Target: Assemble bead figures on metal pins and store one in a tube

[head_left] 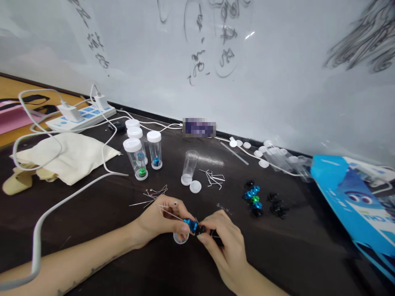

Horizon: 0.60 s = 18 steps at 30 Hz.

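Between the thumb and fingers of my left hand is a small blue metallic part, and a thin metal wire runs back from it over the fingers. My right hand pinches a small black part against the blue one. Fingertips hide where the two parts meet. Just under the left fingertips lies a round clear piece with a white rim. Beyond that hand, several thin wires with small tips lie loose on the dark table.
Capped clear tubes with coloured parts stand back left. An open tube, a white cap and bent metal pins lie ahead. Blue, green and black parts sit right, near a blue bag. A white cable crosses left.
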Available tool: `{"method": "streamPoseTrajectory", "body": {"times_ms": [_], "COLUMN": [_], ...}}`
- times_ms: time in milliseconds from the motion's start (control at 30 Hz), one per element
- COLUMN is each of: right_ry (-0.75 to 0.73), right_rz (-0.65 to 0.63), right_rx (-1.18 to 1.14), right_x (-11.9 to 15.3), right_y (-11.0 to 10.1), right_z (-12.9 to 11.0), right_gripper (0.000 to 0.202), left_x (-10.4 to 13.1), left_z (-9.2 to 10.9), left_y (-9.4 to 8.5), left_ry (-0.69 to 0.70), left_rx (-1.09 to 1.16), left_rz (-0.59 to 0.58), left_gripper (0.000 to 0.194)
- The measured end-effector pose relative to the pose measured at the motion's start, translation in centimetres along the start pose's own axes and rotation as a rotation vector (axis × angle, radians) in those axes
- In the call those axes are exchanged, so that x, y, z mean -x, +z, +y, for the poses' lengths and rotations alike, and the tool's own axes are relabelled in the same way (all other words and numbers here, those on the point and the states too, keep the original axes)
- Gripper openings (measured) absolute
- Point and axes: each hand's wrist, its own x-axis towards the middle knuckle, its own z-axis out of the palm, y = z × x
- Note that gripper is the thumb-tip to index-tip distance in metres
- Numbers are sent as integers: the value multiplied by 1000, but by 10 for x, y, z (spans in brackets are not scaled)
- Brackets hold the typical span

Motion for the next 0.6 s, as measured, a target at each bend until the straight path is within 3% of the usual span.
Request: {"method": "streamPoseTrajectory", "body": {"times_ms": [200, 367, 600], "right_ry": [-66, -33, -17], "right_rz": [81, 38, 35], "right_rx": [26, 18, 16], "right_x": [2, 0, -1], "right_y": [5, 0, 2], "right_z": [3, 0, -1], "right_gripper": [27, 5, 11], "left_x": [-2, 1, -1], "left_z": [1, 0, 0], "left_y": [-2, 0, -2], "left_ry": [5, 1, 4], "left_rx": [12, 10, 4], "left_rz": [15, -6, 5], "left_gripper": [20, 18, 18]}}
